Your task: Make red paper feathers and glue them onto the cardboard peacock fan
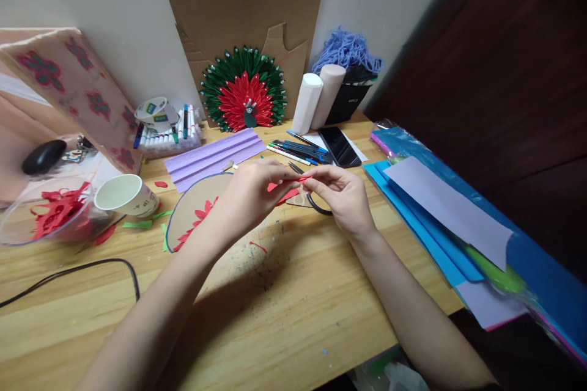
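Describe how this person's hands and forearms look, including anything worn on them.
The left hand and the right hand are bare: no gloves, rings, watch or bracelet show. The left forearm and the right forearm taper toward the wrists, with no sleeve on the parts clearly in view.

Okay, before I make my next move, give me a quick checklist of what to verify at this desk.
1. Grip on the red piece: ok; fingertips of the left hand and right hand pinch it.
2. Scissors close by: ok; next to the right hand.
3. Blue-edged board fully visible: not ok; the left forearm covers part.
4. Table free of scraps: not ok; a red scrap lies below the hands.
5. More red pieces available: ok; some in the clear bowl.
6. Glue on the held piece: cannot tell; fingers hide most of it.
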`<state>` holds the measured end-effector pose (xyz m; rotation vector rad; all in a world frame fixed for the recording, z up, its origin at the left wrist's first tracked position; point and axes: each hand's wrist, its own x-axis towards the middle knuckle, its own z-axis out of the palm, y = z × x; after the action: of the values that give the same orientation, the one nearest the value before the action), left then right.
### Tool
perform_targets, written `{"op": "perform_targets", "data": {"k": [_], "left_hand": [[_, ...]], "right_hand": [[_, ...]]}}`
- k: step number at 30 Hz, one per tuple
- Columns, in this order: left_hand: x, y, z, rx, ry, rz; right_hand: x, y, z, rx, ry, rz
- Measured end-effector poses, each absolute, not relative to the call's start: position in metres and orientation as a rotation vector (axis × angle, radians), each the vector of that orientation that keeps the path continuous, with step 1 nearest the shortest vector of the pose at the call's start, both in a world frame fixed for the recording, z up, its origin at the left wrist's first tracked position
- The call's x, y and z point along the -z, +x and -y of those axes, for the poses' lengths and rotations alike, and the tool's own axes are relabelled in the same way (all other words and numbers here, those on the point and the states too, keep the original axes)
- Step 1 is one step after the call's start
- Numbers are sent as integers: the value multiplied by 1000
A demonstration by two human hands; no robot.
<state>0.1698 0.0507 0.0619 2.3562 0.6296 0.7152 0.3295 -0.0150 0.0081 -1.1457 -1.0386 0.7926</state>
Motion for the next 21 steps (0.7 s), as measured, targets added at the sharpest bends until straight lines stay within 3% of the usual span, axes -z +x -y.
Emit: {"op": "perform_targets", "data": {"k": [16,21], "left_hand": [[-63,172,-50,-636,2156,-682],[-61,174,-52,-452,2026,-821]], "right_hand": [[-4,330,15,-844,-1131,1066],[-6,329,16,-835,-1125,1120]]}}
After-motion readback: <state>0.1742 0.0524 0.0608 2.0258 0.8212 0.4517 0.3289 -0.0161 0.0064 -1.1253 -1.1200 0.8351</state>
